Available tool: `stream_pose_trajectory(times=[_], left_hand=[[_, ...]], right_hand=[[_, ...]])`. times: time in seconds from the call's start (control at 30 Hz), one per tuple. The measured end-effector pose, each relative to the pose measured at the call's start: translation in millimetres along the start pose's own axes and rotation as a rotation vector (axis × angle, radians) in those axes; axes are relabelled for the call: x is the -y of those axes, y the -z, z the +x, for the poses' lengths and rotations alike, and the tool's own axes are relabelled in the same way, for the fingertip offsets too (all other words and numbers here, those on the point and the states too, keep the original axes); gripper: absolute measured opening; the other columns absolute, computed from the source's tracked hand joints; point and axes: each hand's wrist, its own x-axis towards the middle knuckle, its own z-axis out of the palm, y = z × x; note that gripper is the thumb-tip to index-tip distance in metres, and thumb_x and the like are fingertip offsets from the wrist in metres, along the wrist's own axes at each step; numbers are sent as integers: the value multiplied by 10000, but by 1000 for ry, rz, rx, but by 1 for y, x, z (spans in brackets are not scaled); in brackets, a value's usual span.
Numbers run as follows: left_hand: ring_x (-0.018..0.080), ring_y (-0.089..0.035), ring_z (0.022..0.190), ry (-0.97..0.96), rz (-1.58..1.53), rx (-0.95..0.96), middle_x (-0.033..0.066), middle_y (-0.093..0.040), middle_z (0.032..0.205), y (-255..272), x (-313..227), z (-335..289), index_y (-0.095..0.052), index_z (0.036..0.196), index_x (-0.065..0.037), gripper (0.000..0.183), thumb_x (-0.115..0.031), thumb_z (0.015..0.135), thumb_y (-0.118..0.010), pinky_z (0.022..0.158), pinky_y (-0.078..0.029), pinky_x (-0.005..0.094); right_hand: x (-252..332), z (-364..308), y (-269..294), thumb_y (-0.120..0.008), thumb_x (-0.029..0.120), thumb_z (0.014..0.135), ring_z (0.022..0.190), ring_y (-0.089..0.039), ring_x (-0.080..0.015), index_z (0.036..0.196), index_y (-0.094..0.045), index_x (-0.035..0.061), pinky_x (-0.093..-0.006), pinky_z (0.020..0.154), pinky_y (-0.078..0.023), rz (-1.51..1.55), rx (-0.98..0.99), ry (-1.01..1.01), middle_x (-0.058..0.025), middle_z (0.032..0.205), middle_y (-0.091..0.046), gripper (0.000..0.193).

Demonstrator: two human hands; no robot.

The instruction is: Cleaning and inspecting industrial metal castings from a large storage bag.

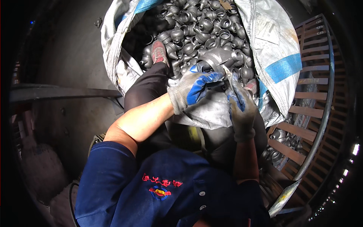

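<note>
A large grey metal casting (221,56), rounded with a wide round opening and a short side outlet, rests over the near part of a heap of castings. My left hand (194,87), in a grey knit glove with blue coating, is closed at its near rim. My right hand (242,108), gloved the same way, is closed round a narrow, pale, pointed tool (227,72). Its tip lies against the casting's near side, close to my left fingertips. The exact kind of tool is hard to make out.
Many smaller grey castings (189,30) fill a white woven bulk bag (278,41) with blue bands. My shoe (159,52) is among them. At right stands a slatted metal crate (312,90) with more castings behind it; a metal bar (64,93) runs at left.
</note>
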Motion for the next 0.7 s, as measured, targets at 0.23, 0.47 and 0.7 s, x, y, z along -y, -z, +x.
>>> stream_pose_trajectory(times=[0.23, 0.47, 0.7], left_hand=[[86, -599, 803, -390, 606, 29, 37, -621, 889, 1, -25, -3, -587, 1007, 11, 175, -12, 836, -559, 649, -467, 192], [102, -595, 848, 259, -351, -102, 41, -618, 941, -7, -20, -4, -597, 1026, 15, 203, 3, 829, -549, 684, -477, 235], [95, -592, 753, -144, 424, 20, 54, -630, 875, 4, 9, -5, -605, 1021, 6, 198, -8, 832, -549, 668, -477, 219]], right_hand=[[5, 6, -8, -592, -7, 749, 785, -612, -301, 1048, -581, -20, -347, 694, -496, 22, 1, -37, -174, 913, -612, 300], [6, 9, -7, -587, 0, 742, 756, -592, -340, 1057, -589, 44, -377, 665, -489, -151, 45, -8, -163, 880, -616, 318], [8, 11, 2, -586, 19, 742, 804, -609, -331, 1073, -584, 29, -374, 708, -491, -124, 202, -156, -173, 935, -625, 331]])
